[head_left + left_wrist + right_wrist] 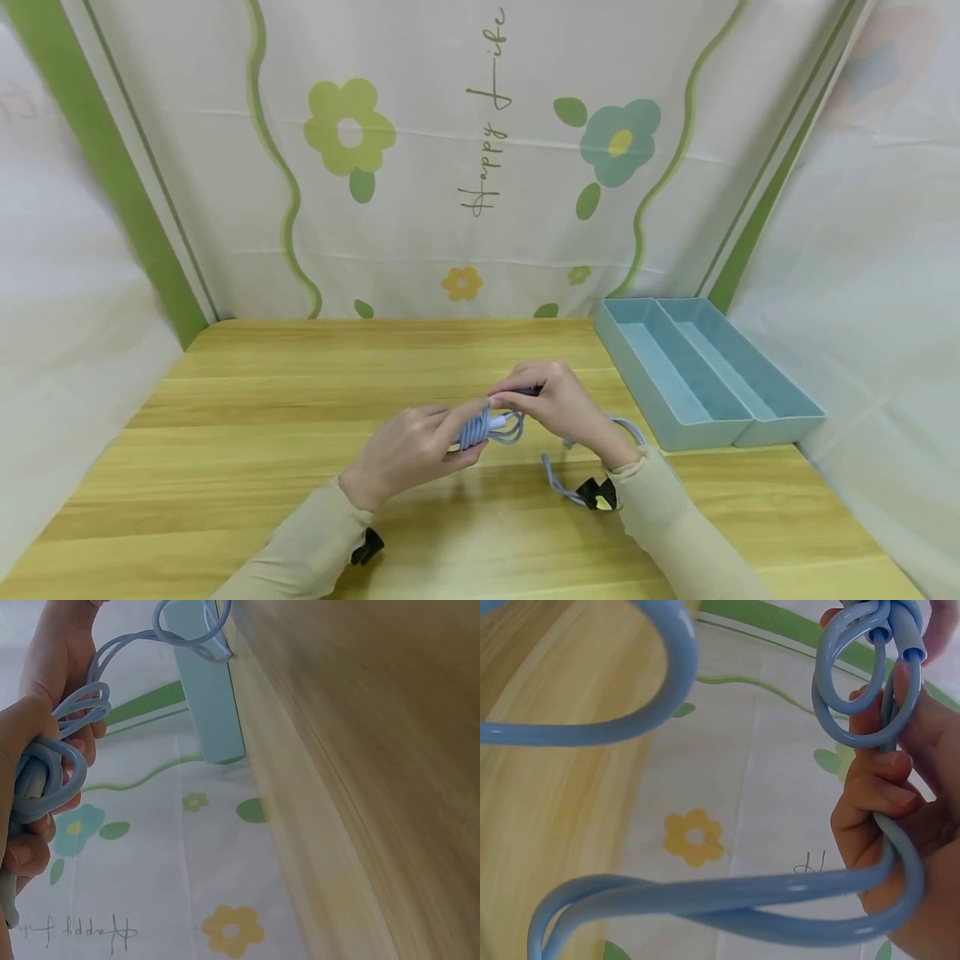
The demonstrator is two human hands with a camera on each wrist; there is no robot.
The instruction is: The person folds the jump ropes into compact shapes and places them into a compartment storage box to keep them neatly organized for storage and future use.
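Two hands hold a partly coiled blue cord [472, 432] above the middle of a wooden table [360, 367].
The left hand [420, 447] is closed round the wound bundle, thumb below and fingers above, seemingly to keep the turns packed together; the right hand [558, 405], fingers curled in, grips the doubled free length just beside it, probably to keep that part taut and controlled. The rest of the free length trails in loose loops by the right wrist. At the table's far right corner, two pale blue trays [705, 436] sit side by side, long sides touching, apparently put there to leave working room; the floor of each shows.
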